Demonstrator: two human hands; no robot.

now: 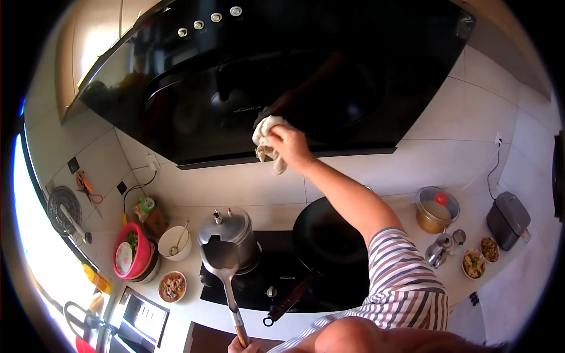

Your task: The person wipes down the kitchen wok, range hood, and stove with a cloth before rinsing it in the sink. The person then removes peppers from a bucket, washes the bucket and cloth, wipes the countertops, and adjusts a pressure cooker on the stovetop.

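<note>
My right hand [289, 147] is closed around a crumpled pale cloth [269, 132] and presses it against the glossy black range hood [229, 76], near its lower edge. At the bottom of the head view, my left hand [243, 346] grips the handle of a metal spatula [223, 259], whose blade points up in front of the pressure cooker. Below my right arm, a black wok [323, 235] sits on the black gas stove [250, 288], its handle toward me. The silver pressure cooker [229, 223] stands on the left burner.
Left of the stove are a white bowl with a spoon [175, 243], a bowl of food [172, 286], a pink basin [141, 253] and a sink [141, 315]. On the right stand a lidded pot [435, 212], metal jars [438, 250], food bowls [473, 263] and a dark grey container [508, 217].
</note>
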